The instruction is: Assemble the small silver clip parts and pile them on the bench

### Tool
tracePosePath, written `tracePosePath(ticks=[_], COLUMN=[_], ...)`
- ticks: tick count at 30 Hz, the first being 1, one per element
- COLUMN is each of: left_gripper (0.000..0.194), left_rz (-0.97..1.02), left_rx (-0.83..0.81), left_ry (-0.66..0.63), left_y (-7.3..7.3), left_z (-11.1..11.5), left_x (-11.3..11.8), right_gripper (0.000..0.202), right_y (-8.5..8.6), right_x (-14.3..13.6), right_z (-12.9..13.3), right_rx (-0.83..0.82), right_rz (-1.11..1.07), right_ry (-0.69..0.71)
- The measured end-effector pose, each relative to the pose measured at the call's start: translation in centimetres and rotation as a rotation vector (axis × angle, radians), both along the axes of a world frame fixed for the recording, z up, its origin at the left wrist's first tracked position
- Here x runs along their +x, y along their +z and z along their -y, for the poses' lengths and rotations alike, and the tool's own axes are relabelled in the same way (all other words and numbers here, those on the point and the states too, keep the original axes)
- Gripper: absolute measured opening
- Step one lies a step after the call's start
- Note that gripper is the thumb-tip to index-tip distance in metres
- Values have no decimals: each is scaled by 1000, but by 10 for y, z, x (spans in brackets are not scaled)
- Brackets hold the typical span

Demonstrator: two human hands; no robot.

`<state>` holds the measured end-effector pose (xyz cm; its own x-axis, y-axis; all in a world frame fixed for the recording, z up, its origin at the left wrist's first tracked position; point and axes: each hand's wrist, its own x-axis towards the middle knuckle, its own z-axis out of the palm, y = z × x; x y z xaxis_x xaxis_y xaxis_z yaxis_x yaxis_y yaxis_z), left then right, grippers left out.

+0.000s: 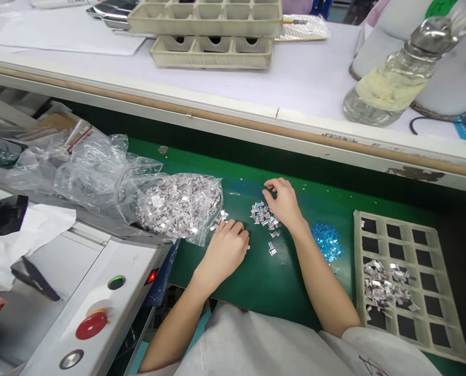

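Observation:
My left hand (227, 246) rests low over the green mat with its fingers curled down. A small metal piece peeks out by its fingertips, and whatever is under the fingers is hidden. Just beyond it, a few loose metal parts (219, 219) lie beside a clear plastic bag (178, 204) full of similar small silvery parts. My right hand (285, 202) is at the far edge of a small pile of metal parts (261, 213), some with blue film. Its thumb and forefinger are apart, with nothing visible between them. A pair of parts (272, 248) lies closer to me.
Blue film scraps (327, 241) are heaped right of my right forearm. A compartment tray (446, 261) at right holds metal parts. Left is a machine panel with a red button (91, 325). A raised shelf (233, 94) carries stacked trays (213, 60) and a glass bottle (389, 89).

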<state>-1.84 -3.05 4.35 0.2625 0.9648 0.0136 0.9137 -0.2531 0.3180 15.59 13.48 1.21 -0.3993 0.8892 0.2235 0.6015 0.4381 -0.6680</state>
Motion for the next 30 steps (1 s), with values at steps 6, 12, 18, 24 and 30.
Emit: tracePosePath(ticks=[6, 12, 18, 24, 30], left_gripper=[18, 15, 19, 25, 26], left_rz=[580, 956, 1187, 1277, 1288], left_rx=[7, -33, -102, -70, -15], left_ry=[310, 579, 671, 721, 758], left_y=[-12, -26, -28, -24, -29], left_z=[8, 10, 1, -11, -15], left_x=[-3, 4, 6, 2, 2], right_gripper=[37, 35, 20, 15, 13], right_y=[-15, -15, -9, 11, 38], right_x=[-2, -10, -14, -9, -12], right_z=[-5, -4, 0, 15, 44], right_rx=[64, 87, 38, -18, -303], right_rz=[126, 201, 125, -113, -249], right_ry=[-37, -54, -89, -8, 319])
